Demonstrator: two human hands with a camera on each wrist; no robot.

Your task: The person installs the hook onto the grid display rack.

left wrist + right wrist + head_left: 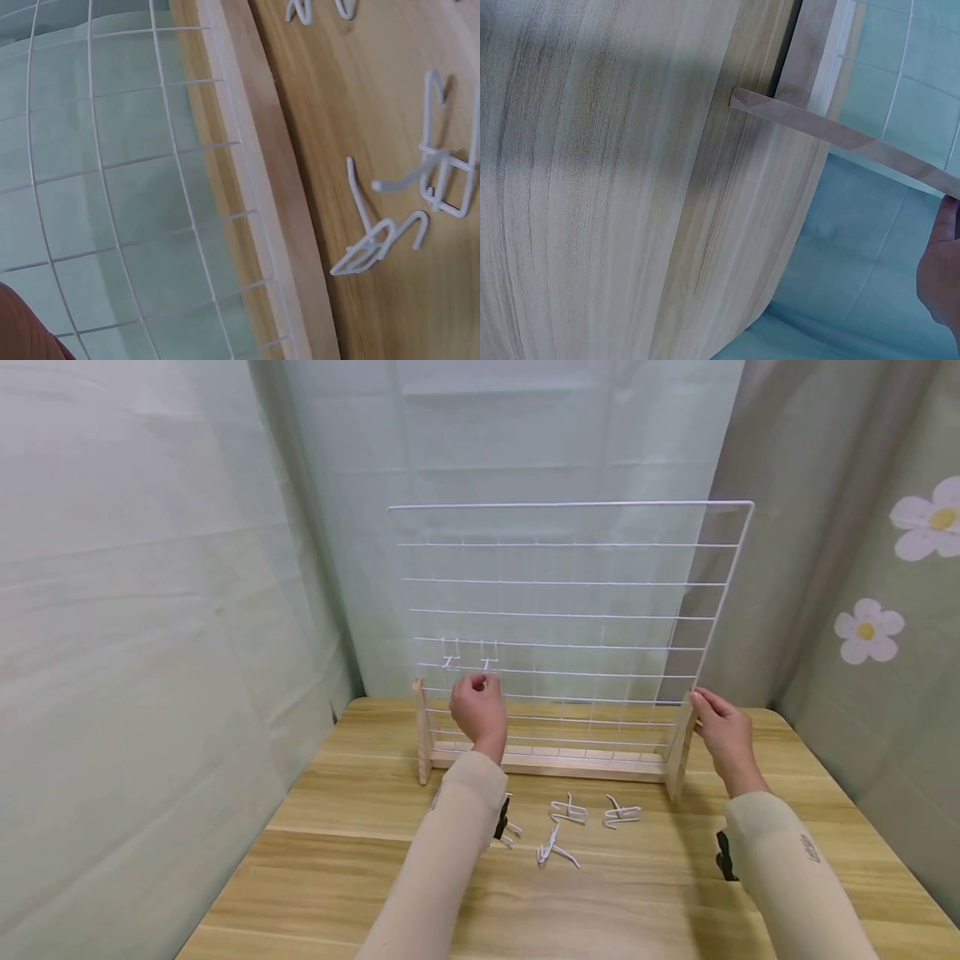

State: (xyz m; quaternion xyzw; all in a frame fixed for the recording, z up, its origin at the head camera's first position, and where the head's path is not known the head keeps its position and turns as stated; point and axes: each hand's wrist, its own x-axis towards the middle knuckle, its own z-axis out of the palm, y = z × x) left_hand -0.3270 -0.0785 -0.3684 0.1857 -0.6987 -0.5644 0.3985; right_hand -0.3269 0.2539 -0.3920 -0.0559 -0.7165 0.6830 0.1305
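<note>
A white wire grid rack stands upright in a wooden base. My left hand is at the rack's lower left, its thumb and curled fingers pinching the front end of a white wire hook that hangs on the grid. Just left of it hangs another white hook. With thumb and fingers, my right hand holds the top of the right wooden upright, beside the grid's edge. Only a small part of the left hand shows in the left wrist view.
Several loose white hooks lie on the wooden table before the rack, among them a middle hook, a right hook and a nearer hook. Another hook is partly behind the left sleeve. Pale curtains surround the table.
</note>
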